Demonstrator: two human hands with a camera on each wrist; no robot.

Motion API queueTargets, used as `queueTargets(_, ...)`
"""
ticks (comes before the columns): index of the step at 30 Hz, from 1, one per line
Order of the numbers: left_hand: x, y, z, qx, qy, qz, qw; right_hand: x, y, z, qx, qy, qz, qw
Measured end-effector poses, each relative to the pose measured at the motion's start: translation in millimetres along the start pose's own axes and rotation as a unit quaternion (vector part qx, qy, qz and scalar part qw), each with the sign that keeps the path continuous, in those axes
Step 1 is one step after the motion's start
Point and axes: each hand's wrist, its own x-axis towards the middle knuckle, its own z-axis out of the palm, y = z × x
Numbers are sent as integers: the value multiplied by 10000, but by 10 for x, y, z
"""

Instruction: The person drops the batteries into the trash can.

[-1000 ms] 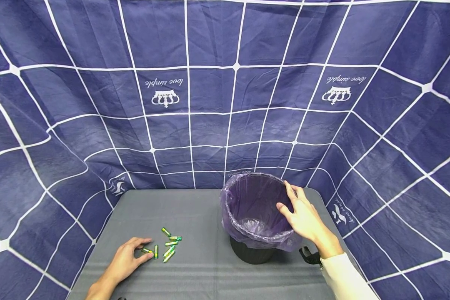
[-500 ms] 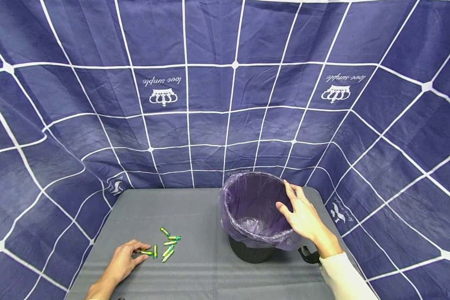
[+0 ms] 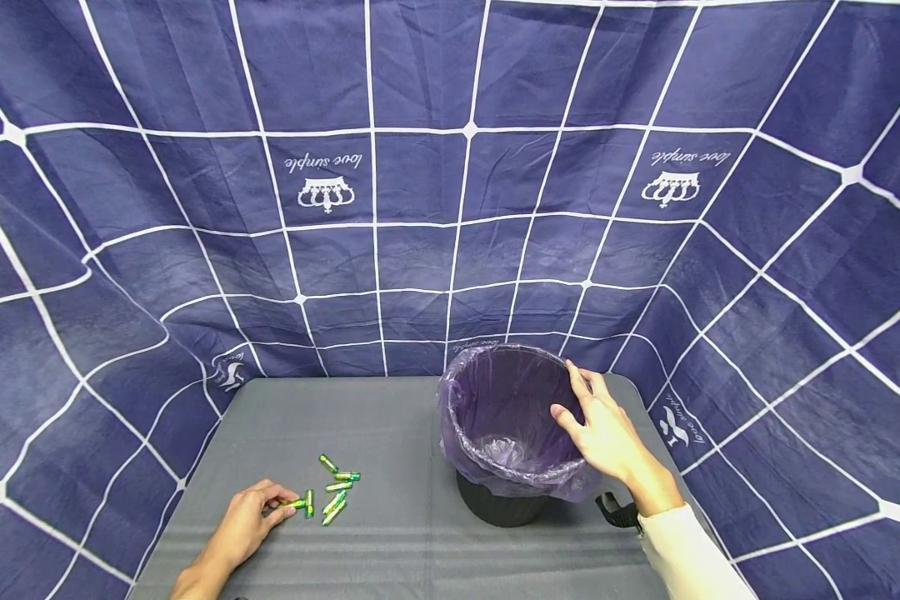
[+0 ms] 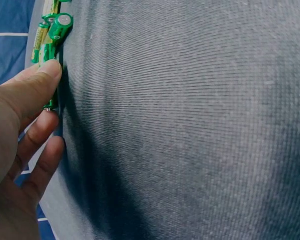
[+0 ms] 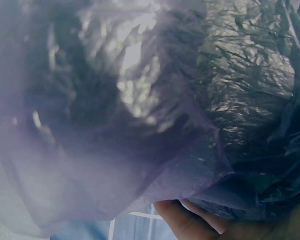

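Observation:
My left hand (image 3: pixel 247 521) pinches a green-and-yellow battery (image 4: pixel 47 52) between thumb and fingers, low over the grey cloth. The thumb covers the middle of that battery in the left wrist view, and its lower end shows below. Right beside its upper end lies another battery (image 3: pixel 310 503). Several more batteries (image 3: pixel 338 487) lie loosely scattered to the right. My right hand (image 3: pixel 611 437) rests on the right rim of a black bin (image 3: pixel 502 504), fingers extended along it and thumb over the opening. A translucent purple bag (image 5: pixel 140 170) lines the bin and folds over its rim.
The grey cloth-covered surface (image 3: pixel 390 433) carries the batteries on the left and the bin at centre right. Blue curtains (image 3: pixel 420 183) with white grid lines enclose the back and sides. A black strap (image 3: pixel 617 510) hangs at my right wrist.
My left fingers have closed on the battery nearest the hand and shifted slightly left. The right hand and bin have stayed in place.

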Motion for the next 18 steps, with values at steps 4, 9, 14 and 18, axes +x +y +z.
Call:
queueTargets(4, 18, -1, -5, -32, 41, -55, 10000, -4, 0, -5, -7, 29, -19, 10000)
queueTargets(9, 56, 28, -36, 82, 77, -100, 9999, 2, 15, -1, 19, 38, -36, 10000)
queueTargets(14, 119, 102, -70, 124, 136, -159, 9997, 7, 25, 1, 26, 36, -42, 10000)
queueTargets(18, 194, 191, -98, 159, 216, -120, 9996, 10, 29, 11, 27, 38, -66, 10000)
